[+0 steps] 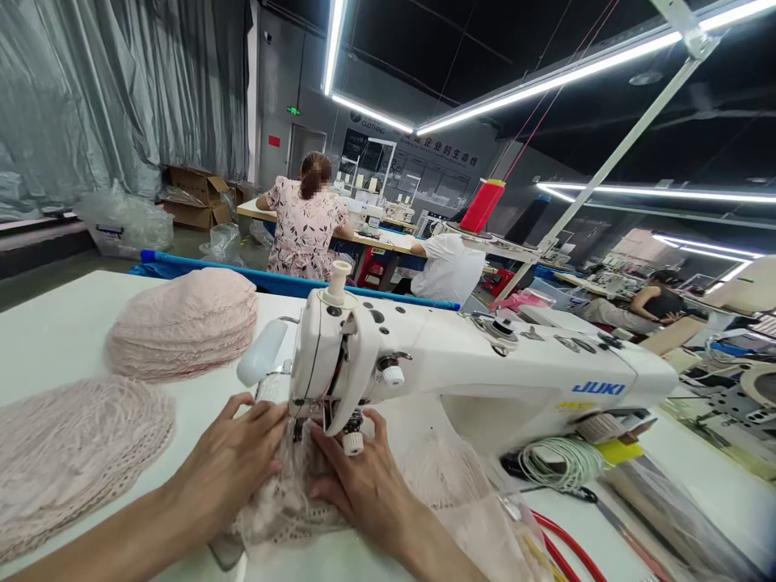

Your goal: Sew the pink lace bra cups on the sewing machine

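A piece of pale pink lace fabric (284, 505) lies bunched under the head of the white sewing machine (418, 347). On its left side, my left hand (239, 449) has its fingers bent and closed on the lace beside the needle area. My right hand (367, 477) grips the same lace from the right, thumb and fingers drawn together just below the tension knob (353, 443). The presser foot is mostly hidden by the machine head and my fingers. More lace (445, 477) spreads under the machine arm, right of my right hand.
Two stacks of pink lace pieces, one farther back (185, 323) and one nearer (78, 453), lie on the left of the table. Coiled pale cord (561, 462) and a red tube (567, 546) are at right. Co-workers sit ahead, one in a floral top (306, 222).
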`<state>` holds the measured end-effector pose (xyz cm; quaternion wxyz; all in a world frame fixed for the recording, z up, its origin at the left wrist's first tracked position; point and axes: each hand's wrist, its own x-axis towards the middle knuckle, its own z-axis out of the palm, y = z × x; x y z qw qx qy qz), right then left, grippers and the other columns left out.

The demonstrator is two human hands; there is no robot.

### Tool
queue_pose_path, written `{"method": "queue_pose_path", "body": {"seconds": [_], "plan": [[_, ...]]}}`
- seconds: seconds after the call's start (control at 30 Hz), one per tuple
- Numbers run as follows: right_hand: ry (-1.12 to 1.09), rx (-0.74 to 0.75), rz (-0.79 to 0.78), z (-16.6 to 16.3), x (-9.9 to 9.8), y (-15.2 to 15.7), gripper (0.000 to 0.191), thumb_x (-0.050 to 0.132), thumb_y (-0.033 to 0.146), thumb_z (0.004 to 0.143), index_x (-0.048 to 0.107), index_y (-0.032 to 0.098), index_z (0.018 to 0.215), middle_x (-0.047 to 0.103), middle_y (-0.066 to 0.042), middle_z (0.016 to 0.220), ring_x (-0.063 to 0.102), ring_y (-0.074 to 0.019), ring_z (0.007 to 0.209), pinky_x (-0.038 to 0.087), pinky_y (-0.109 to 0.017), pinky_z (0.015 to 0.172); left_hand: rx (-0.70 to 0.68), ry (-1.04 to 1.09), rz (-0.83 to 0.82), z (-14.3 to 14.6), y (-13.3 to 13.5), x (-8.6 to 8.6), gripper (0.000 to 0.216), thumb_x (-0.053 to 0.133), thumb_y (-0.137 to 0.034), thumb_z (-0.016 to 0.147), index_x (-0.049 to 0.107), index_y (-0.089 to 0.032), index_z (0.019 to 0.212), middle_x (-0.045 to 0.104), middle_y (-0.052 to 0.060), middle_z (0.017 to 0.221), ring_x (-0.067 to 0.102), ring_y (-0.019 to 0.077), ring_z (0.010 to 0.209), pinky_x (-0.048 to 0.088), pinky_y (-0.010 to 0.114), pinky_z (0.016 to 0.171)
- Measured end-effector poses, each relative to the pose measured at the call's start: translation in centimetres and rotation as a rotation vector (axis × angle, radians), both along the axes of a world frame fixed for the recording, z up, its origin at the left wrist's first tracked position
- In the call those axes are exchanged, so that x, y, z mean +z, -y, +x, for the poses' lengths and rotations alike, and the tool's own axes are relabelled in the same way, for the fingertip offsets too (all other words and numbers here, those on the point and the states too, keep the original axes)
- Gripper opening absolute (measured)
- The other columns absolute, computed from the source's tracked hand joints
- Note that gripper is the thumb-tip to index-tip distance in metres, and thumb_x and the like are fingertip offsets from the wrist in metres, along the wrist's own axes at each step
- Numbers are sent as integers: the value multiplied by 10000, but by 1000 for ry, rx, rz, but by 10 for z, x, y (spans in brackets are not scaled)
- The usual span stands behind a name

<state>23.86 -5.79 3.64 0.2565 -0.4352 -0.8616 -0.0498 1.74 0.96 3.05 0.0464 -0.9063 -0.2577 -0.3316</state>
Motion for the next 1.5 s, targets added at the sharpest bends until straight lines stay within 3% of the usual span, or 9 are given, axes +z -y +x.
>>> {"method": "queue_pose_path", "body": {"seconds": [0.23, 0.4, 0.47, 0.57, 0.67, 0.77, 0.93, 1.2, 1.5], "plan": [[56, 312, -44, 2, 14, 20, 498, 525, 633, 903, 589, 163, 1056, 679, -87, 1173, 596, -211, 1089, 293, -422, 1044, -78, 44, -183, 2, 51, 18, 403, 324, -314, 1046, 603, -241, 764, 633, -61, 780, 599, 134, 762, 311, 341, 914], [-32, 280, 60, -11, 12, 30, 163, 457, 216, 1004, 565, 158, 896, 713, -55, 876, 640, -155, 783, 450, -341, 849, 18, 66, -103, 11, 88, 22, 353, 557, -573, 884, 627, -228, 915, 686, -9, 902, 610, 207, 850, 338, 353, 917], [-110, 235, 50, -13, 9, 30, 185, 387, 158, 1001, 541, 160, 898, 674, -30, 730, 601, -142, 630, 473, -324, 757, 11, 35, -31, 12, 88, 19, 181, 475, -319, 962, 626, -227, 919, 697, -9, 896, 610, 191, 801, 351, 359, 896], [-235, 212, 61, -13, 6, 28, 210, 360, 268, 1032, 508, 170, 919, 654, -22, 691, 576, -141, 564, 490, -324, 723, 23, 60, -27, 7, 80, 13, 378, 303, 1, 927, 609, -220, 949, 680, -27, 770, 574, 162, 661, 382, 344, 793], [-272, 205, 66, -12, 4, 26, 219, 443, 373, 1013, 494, 180, 922, 659, -23, 703, 597, -150, 587, 501, -314, 714, 84, 58, -62, 2, 72, 9, 339, 302, -38, 962, 572, -200, 1087, 660, -21, 693, 572, 191, 678, 393, 324, 662], [-239, 178, 26, -13, 3, 25, 129, 406, 192, 1005, 502, 179, 921, 652, -12, 705, 580, -134, 574, 494, -292, 698, 127, 27, -38, 3, 69, 7, 294, 324, -93, 997, 593, -210, 993, 606, -31, 619, 544, 191, 631, 389, 319, 619], [-196, 174, 12, -15, 7, 28, 124, 437, 165, 994, 538, 170, 921, 650, -9, 704, 567, -137, 593, 473, -287, 665, 97, -30, 39, 11, 74, 7, 348, 372, -83, 993, 615, -203, 776, 595, -29, 676, 543, 163, 616, 382, 353, 725], [-90, 222, -63, -5, 14, 36, 105, 522, 208, 977, 614, 187, 930, 666, -33, 918, 589, -165, 865, 429, -327, 830, 20, 126, -49, 6, 85, 6, 523, 217, -200, 1064, 679, -240, 822, 670, -23, 815, 600, 132, 748, 361, 343, 832], [27, 255, -41, -2, 15, 37, 166, 479, 152, 974, 608, 177, 872, 670, -19, 889, 577, -148, 835, 415, -326, 839, -12, 83, 20, -2, 84, -10, 286, 404, -181, 1038, 686, -231, 1042, 745, -13, 1045, 658, 128, 957, 398, 344, 953]]}}
